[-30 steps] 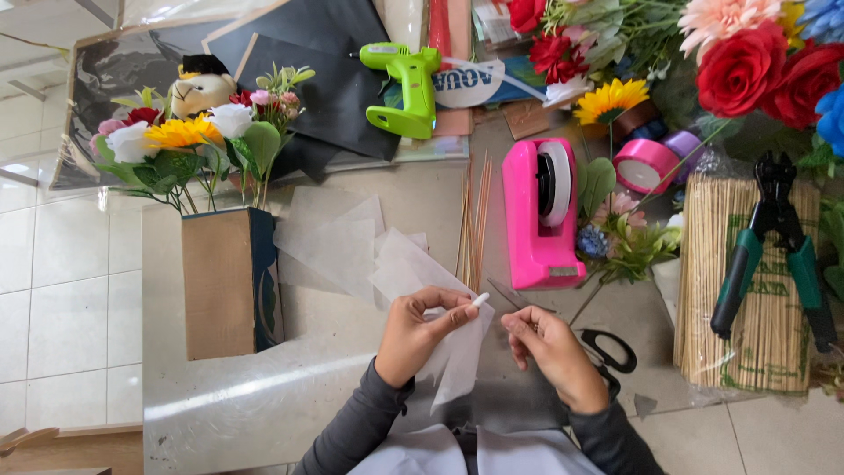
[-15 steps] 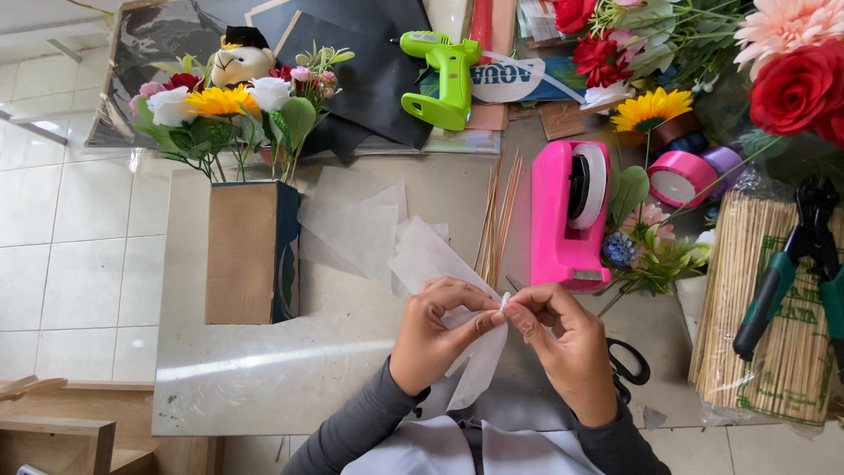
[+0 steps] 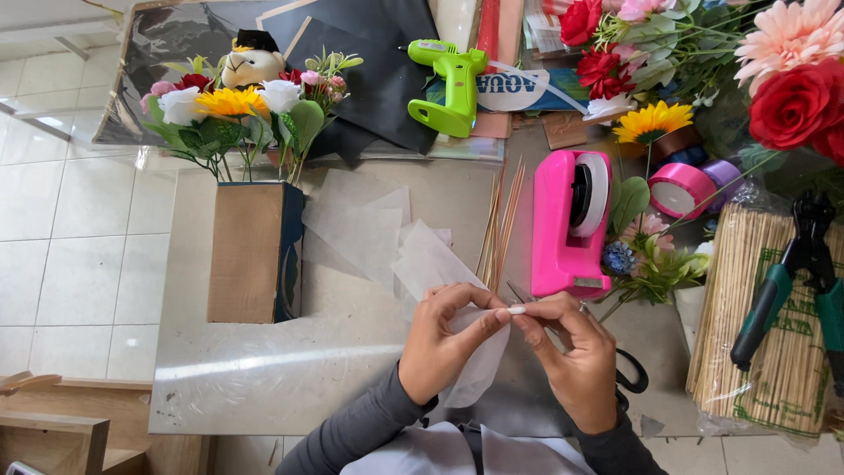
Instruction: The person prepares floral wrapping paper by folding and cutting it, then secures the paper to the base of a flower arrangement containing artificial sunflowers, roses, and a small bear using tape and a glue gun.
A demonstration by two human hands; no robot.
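Your hands meet over the near edge of the table (image 3: pixel 264 387), just in front of the pink tape dispenser (image 3: pixel 571 224). Between them sits a small white rolled piece (image 3: pixel 516 310), thin and tube-like. Your left hand (image 3: pixel 444 343) has its grip pinched narrow on one end, and your right hand (image 3: pixel 576 352) pinches the other end the same way. A translucent sheet of tissue paper (image 3: pixel 475 369), soft and crinkled, hangs from under your left fingers.

More of these thin sheets (image 3: pixel 369 233) lie left of the dispenser, flat and overlapping. A fan of slim wooden skewers (image 3: pixel 499 224) lies beside the dispenser's left side. Black-handled scissors (image 3: pixel 629 374) peek out below it, partly hidden by your right wrist. Right of the dispenser are ribbon rolls (image 3: pixel 690 185) and a bagged bundle of bamboo sticks (image 3: pixel 782 325) with green-handled pliers (image 3: pixel 796 273) on top. Far left of the dispenser stands a brown box vase (image 3: pixel 251 251) of artificial flowers. Behind the dispenser lies a green glue gun (image 3: pixel 453 84).
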